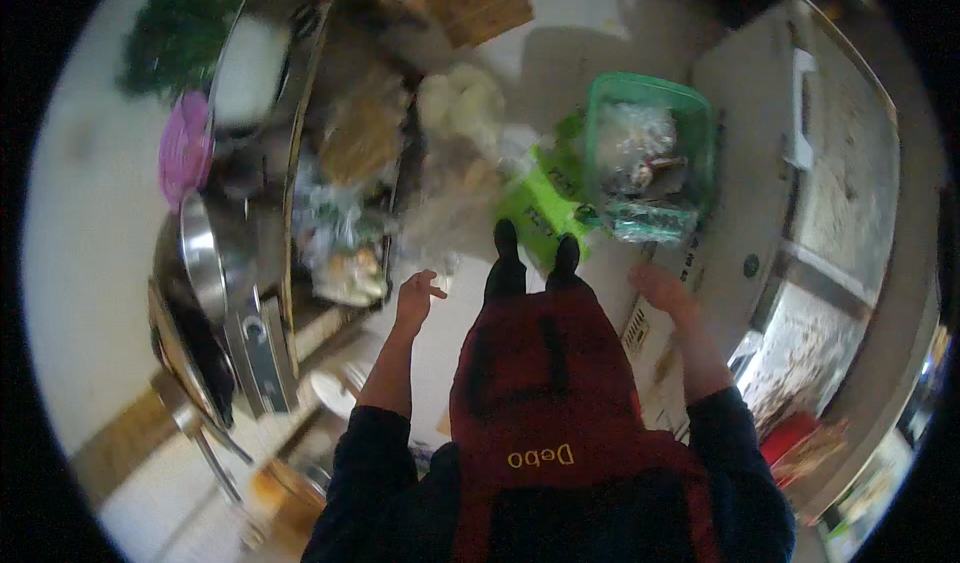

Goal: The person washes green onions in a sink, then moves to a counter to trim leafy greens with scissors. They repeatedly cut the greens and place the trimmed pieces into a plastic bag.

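Note:
My left hand (420, 299) hangs in the air with fingers apart and nothing in it. Nearest to it, on a low shelf, are vegetables in clear plastic bags (352, 274). On the other side, my right hand (664, 288) is blurred but looks empty, its fingers stretched forward beside the appliance cabinet (739, 210). Ahead of that hand stands a green plastic crate (651, 80) with clear plastic-wrapped items inside. A bright green printed bag (544, 214) lies on the floor in front of my shoes (506, 239).
To the left, a counter holds a steel bowl (201, 251), a pink plastic basket (184, 146), a white container (250, 71) and leafy greens (172, 37). Pan handles (214, 458) jut out lower left. Ahead lie a pale bulging sack (461, 105) and flattened cardboard (480, 0).

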{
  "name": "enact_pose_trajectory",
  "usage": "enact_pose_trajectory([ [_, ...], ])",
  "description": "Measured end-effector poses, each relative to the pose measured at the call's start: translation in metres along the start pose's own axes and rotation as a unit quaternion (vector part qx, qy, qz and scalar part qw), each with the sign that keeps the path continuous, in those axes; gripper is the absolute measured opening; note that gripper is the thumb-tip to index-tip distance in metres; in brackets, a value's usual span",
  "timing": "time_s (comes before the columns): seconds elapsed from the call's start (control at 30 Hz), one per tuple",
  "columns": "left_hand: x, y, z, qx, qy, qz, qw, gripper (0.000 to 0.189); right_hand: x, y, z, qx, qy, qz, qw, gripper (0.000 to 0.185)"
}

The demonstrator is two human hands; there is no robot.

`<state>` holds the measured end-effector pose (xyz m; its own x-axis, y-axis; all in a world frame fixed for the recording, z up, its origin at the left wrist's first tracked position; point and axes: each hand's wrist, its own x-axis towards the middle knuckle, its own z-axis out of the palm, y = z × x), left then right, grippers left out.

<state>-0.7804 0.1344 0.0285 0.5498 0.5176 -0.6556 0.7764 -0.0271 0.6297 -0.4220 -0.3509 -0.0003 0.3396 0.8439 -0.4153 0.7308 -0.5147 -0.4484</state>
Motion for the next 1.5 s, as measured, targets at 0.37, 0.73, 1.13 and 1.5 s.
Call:
enact_pose_trajectory([
  [0.37, -0.123, -0.238, 0.065, -0.003, 0.098, -0.175, 0.980, 0.061, 0.097, -0.041, -0.050, 0.181, -0.038, 0.127, 0.974, 0.034],
  [0.73, -0.024, -0.356, 0.053, -0.205, 0.040, -0.151, 0.966, 0.065, 0.122, -0.175, 0.060, 0.177, -0.159, 0.139, 0.961, 0.035],
  [1.13, 0.107, -0.439, 0.072, -0.006, 0.036, 0.019, 0.999, 0.046, 0.188, -0.194, 0.148, 0.200, -0.163, 0.117, 0.959, 0.030],
  [1.5, 0.268, -0.385, -0.107, 0.069, 0.226, 0.054, 0.970, 0.030, 0.234, -0.202, 0.175, 0.221, -0.105, 0.098, 0.965, 0.022],
])
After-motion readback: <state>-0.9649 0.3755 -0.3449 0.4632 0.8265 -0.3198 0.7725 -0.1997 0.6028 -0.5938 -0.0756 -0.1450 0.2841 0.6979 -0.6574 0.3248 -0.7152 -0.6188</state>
